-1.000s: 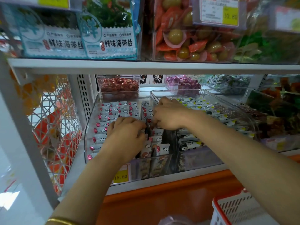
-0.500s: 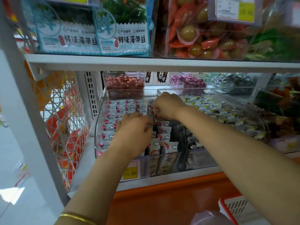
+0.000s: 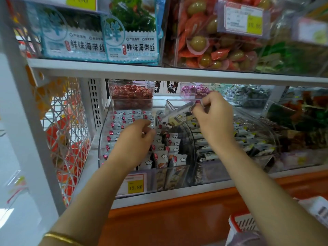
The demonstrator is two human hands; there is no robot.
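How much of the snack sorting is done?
Partly done, it seems. Done: white packets lie in neat rows in the left bin. In hand: the right hand pinches a yellow-and-dark packet, lifted above the bins; the left hand touches the white ones. Left: a few odd dark packets at that bin's front.
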